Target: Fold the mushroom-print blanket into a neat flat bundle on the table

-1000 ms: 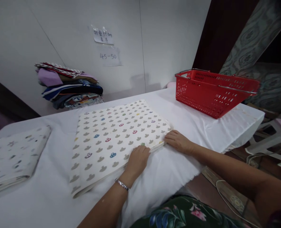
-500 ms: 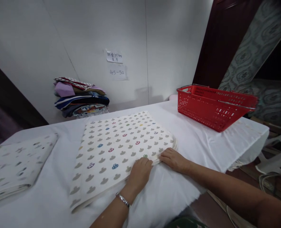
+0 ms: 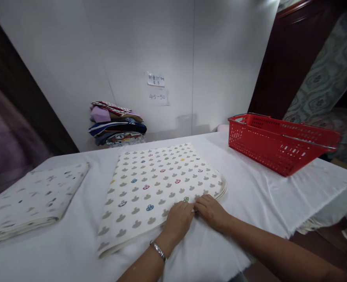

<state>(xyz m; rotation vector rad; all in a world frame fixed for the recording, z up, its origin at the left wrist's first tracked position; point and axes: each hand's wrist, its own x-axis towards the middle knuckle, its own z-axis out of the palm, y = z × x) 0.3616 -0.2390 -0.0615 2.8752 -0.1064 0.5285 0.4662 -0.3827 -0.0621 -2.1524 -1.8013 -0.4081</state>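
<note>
A folded white cloth (image 3: 154, 188) with a print of grey and coloured mushrooms lies flat on the table. Its right end is a rounded fold of several layers. My left hand (image 3: 179, 219), with a silver bracelet at the wrist, is closed on the near edge of this cloth. Right beside it, almost touching, my right hand (image 3: 211, 209) is closed on the same edge, a little left of the rounded fold. The fingertips rest on the top layer, while the thumbs are mostly hidden.
On the left lies another folded white cloth (image 3: 41, 199) with dark specks. A red plastic basket (image 3: 267, 147) with metal handles stands at the right rear. Folded fabrics (image 3: 117, 127) are stacked by the wall, below paper signs (image 3: 158, 96). A white sheet (image 3: 250, 199) covers the table.
My right hand has slid left along the near edge until close to my left hand. The whole view has shifted, so everything appears further right. The mushroom-print cloth stays in place.
</note>
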